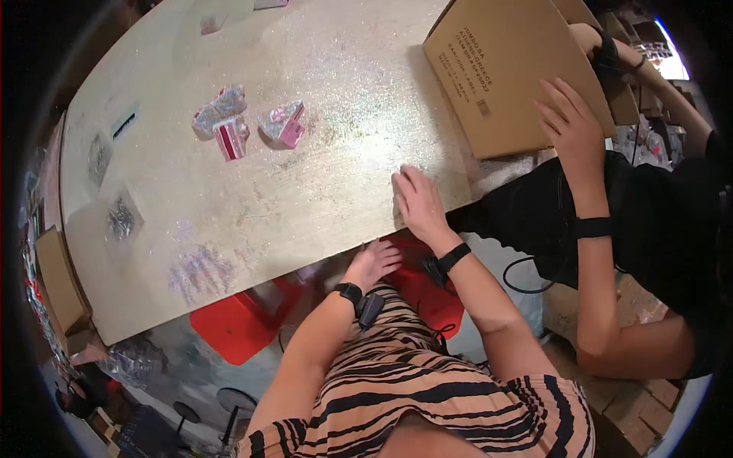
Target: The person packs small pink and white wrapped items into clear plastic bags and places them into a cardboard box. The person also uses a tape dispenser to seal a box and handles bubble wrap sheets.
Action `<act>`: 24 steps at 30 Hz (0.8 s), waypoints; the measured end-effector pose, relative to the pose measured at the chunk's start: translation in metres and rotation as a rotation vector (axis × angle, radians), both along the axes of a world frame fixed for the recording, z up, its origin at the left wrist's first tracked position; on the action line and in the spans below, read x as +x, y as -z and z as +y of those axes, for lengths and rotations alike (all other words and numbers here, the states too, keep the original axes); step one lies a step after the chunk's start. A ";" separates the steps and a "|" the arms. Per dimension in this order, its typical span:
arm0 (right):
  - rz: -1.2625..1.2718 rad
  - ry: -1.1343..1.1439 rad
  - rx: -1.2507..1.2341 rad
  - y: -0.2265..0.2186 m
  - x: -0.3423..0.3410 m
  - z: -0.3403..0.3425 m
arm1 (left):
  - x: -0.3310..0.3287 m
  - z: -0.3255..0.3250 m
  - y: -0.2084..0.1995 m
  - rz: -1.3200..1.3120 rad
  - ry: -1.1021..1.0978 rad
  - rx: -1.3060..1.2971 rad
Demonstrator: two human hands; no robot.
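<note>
Box (508, 84), at the tabletop's (321, 206) right end: presumably stiff, bulky; best held by opposite walls. Right hand (418, 202), fingers slightly spread, at tabletop's near edge; left hand (372, 262), loosely spread, empty, just off it.

Tan garment (458, 401) — black-striped (wavily so) — and black wristbands (456, 257)

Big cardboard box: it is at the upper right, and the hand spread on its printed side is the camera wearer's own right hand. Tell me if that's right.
Not the wearer's: the head view shows a co-worker's hand spread on the big cardboard box at the upper right. The wearer's own right hand is over the table, near its edge.
</note>
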State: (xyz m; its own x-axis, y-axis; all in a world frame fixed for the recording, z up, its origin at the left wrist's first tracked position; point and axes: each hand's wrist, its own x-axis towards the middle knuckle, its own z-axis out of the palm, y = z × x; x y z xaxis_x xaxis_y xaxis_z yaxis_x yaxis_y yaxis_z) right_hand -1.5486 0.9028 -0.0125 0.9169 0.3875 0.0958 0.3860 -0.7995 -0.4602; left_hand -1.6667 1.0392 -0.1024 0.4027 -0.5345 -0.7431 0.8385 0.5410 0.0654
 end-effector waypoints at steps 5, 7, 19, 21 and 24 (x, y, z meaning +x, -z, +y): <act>-0.194 0.113 0.005 0.006 0.044 -0.016 | 0.009 -0.018 0.006 -0.018 -0.026 -0.072; -0.166 0.119 -0.014 0.014 0.045 -0.018 | 0.017 -0.023 0.006 -0.039 -0.041 -0.103; 0.008 -0.028 -0.068 0.002 -0.042 -0.011 | 0.025 -0.042 -0.022 -0.049 -0.366 -0.066; -0.007 0.005 -0.040 -0.002 -0.037 -0.002 | 0.026 -0.041 -0.016 -0.067 -0.376 -0.083; -0.100 0.035 -0.090 -0.005 -0.016 0.003 | 0.024 -0.038 -0.016 -0.113 -0.429 -0.149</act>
State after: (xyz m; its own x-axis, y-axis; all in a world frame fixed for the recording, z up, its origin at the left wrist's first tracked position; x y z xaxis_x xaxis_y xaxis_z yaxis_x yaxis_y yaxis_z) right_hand -1.5646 0.9061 -0.0075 0.9175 0.3667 0.1539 0.3977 -0.8494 -0.3470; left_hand -1.6422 1.0012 -0.0868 0.6850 -0.3995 -0.6092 0.5289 0.8478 0.0387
